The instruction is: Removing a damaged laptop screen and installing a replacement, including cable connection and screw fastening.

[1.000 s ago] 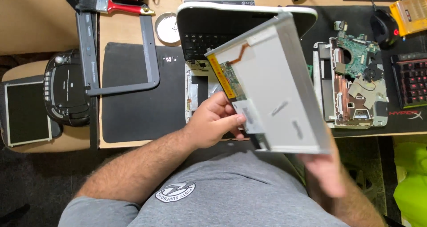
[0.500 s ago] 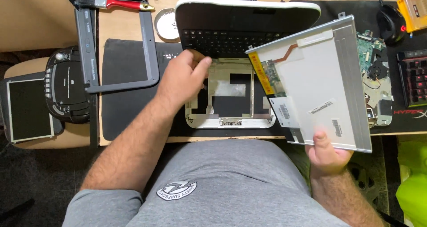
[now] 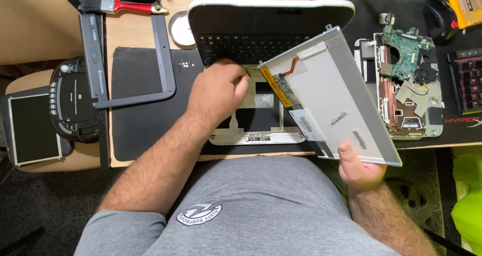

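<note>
My right hand grips the lower corner of a bare grey screen panel, held tilted with its back up over the desk's right half. My left hand reaches onto an opened white laptop. Its fingers are curled at the lower edge of the black keyboard, by a thin orange cable at the panel's corner. I cannot tell whether they pinch anything. Below the hand lies the stripped white palm-rest frame.
A grey screen bezel and a red-handled brush lie at the left on a black mat. A round tin sits beside the laptop. To the right are an open chassis with a green circuit board, a mouse and a red-lit keyboard. A black radio and a second panel rest on a stool.
My left hand let go of the panel and moved up to the keyboard's lower edge. My right hand swung the panel to the right, off the laptop base.
</note>
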